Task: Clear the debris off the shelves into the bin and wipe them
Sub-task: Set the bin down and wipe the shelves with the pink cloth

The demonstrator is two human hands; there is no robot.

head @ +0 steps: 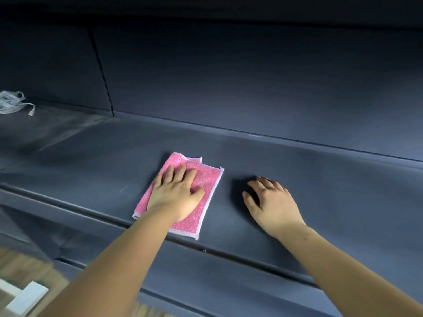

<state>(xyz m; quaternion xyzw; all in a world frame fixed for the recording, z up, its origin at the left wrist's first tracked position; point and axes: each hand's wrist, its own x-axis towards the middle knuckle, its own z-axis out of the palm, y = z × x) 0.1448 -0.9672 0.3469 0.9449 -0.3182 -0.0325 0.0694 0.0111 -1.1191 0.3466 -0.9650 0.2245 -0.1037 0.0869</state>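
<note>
Pressing the folded pink cloth (207,177) flat onto the dark shelf (332,175) with the left hand (176,195), fingers (180,171) straight; resting the right hand (274,202) just right of the cloth, loosely spread, empty. Soft, light, likely bunching: best palmed mid-cloth.

Dim, cool light is filling the recess, and the flat dark grey back panel (251,76) is fading towards near black at the top. Brighter light is coming from the front and right: the right hand (274,202) is throwing a dense shadow leftwards onto the matte dark grey shelf (343,191), and the pink terry cloth with white edging (206,177) is casting a thin one at its far left corner. Motion blur is smearing the pale wooden floor (23,266) at lower left, the coiled white cable (11,102) is looking soft, and the wide lens is bowing the shelf's front lip.
</note>
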